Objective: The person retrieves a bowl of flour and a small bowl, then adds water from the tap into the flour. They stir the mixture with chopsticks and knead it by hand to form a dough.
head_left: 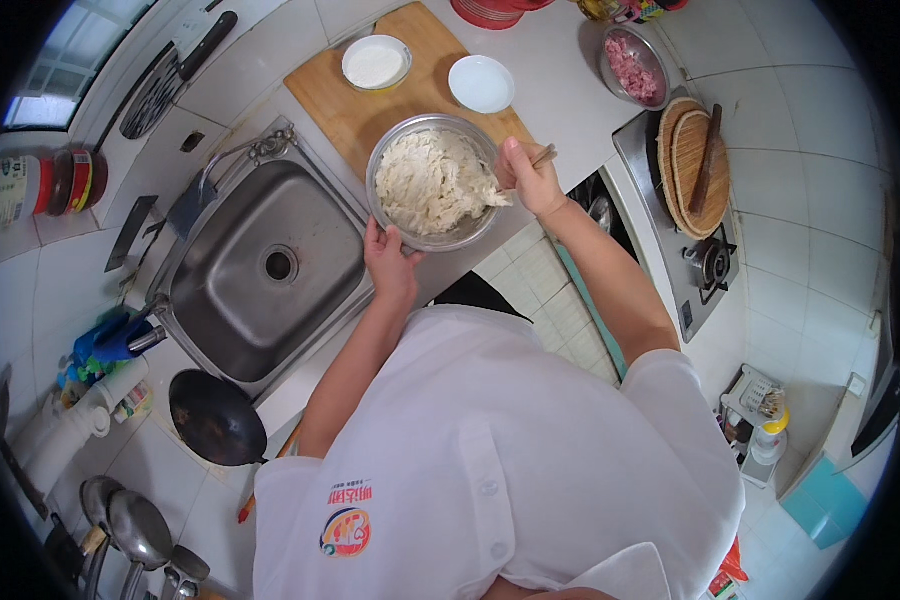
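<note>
A round metal bowl with a pale, shaggy flour dough inside is at the front edge of the wooden cutting board. My left hand grips the bowl's near left side, thumb near the rim. My right hand is closed around what look like wooden chopsticks at the bowl's right side. A clump of dough sticks out past the rim just below that hand, and the chopsticks' lower ends are hidden. Beyond the bowl, a white dish of white powder and a pale, shallow dish rest on the board.
The wooden cutting board lies beside a stainless steel sink. Ground meat fills part of a metal bowl at the far right. Woven lids lie on the gas stove. A black wok is left of me.
</note>
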Motion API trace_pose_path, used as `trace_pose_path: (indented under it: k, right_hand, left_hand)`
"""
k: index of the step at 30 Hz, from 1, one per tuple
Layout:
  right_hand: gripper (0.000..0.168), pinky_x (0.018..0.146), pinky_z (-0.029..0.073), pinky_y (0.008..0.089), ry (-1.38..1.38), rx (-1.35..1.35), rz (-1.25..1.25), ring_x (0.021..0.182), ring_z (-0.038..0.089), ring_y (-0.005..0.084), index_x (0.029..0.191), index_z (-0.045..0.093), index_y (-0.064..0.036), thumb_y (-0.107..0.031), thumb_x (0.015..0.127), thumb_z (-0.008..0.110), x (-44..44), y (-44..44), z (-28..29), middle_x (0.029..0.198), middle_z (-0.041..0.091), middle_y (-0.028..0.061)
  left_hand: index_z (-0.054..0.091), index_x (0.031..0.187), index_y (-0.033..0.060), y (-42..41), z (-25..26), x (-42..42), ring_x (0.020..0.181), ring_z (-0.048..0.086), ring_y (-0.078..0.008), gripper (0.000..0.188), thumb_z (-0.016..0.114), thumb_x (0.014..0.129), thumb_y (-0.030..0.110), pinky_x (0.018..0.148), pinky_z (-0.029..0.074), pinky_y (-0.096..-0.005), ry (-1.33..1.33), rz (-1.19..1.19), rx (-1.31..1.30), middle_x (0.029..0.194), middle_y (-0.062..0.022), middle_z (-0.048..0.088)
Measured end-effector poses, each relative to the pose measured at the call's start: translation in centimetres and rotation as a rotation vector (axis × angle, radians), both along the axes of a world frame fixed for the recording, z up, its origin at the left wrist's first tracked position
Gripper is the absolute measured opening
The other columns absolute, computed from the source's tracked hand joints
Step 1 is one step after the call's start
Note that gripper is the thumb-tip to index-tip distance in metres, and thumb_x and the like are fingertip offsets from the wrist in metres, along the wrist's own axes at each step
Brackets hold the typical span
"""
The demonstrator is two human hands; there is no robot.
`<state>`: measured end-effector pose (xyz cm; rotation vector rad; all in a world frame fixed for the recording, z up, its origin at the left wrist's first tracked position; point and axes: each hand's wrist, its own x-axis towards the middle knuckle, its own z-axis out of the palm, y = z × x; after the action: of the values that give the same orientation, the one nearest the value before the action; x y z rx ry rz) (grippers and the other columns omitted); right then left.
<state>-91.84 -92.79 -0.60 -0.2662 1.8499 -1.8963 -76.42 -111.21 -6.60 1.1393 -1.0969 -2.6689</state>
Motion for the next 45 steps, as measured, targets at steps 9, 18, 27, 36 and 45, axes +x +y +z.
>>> trace_pose_path:
  k: [9, 18, 27, 36, 45]
  right_hand:
    - [0.046, 0.048, 0.03, 0.0251, -0.06, -0.077, -0.247, 0.052, 0.035, 0.0073, 0.06, 0.042, -0.008, -0.03, 0.101, 0.042, 7.1, -3.3, -0.8, 0.056, 0.04, -0.0033]
    - [0.026, 0.073, 0.051, 0.0371, 0.596, 0.397, -0.085, 0.077, 0.066, 0.0293, 0.099, 0.066, 0.002, -0.02, 0.092, 0.054, -4.3, -7.7, -0.6, 0.083, 0.069, 0.0168]
    - [0.031, 0.048, 0.037, 0.0345, 0.519, -0.154, -0.118, 0.049, 0.045, 0.0197, 0.061, 0.045, -0.001, -0.008, 0.091, 0.046, 6.0, -9.3, -2.8, 0.056, 0.044, 0.0111]
    - [0.016, 0.071, 0.045, 0.0301, 0.172, -0.085, -0.065, 0.08, 0.055, 0.0181, 0.084, 0.053, -0.003, -0.017, 0.091, 0.057, 5.8, -1.3, -5.5, 0.08, 0.054, 0.0074]
    - [0.032, 0.077, 0.052, 0.0373, 0.264, 0.723, -0.382, 0.084, 0.063, 0.0254, 0.105, 0.063, -0.003, -0.006, 0.073, 0.07, 1.9, 12.3, -10.3, 0.095, 0.061, 0.014]
  left_hand:
    - [0.033, 0.143, 0.0131, 0.0, 0.2, -0.1, 0.102, 0.059, -0.0164, 0.045, 0.041, 0.098, 0.009, 0.064, 0.058, -0.0365, -0.032, 0.069, -0.031, 0.123, -0.0049, 0.055]
    - [0.026, 0.147, 0.0169, -0.5, 0.5, -0.3, 0.104, 0.057, -0.0171, 0.052, 0.041, 0.098, 0.008, 0.065, 0.06, -0.0378, -0.051, -0.064, -0.068, 0.125, -0.0043, 0.051]
    - [0.021, 0.148, 0.017, -0.5, -0.1, -0.1, 0.1, 0.058, -0.0193, 0.055, 0.042, 0.098, 0.01, 0.062, 0.06, -0.0395, 0.012, -0.048, -0.014, 0.123, -0.0064, 0.051]
    - [0.026, 0.145, 0.0157, -0.5, 0.3, -0.2, 0.103, 0.059, -0.0214, 0.05, 0.042, 0.098, 0.011, 0.066, 0.059, -0.044, 0.011, -0.088, -0.023, 0.125, -0.007, 0.051]
    - [0.033, 0.139, 0.0153, -1.0, 0.0, -0.3, 0.11, 0.055, -0.0208, 0.041, 0.042, 0.099, 0.015, 0.077, 0.056, -0.0508, 0.027, -0.136, -0.009, 0.126, -0.0053, 0.051]
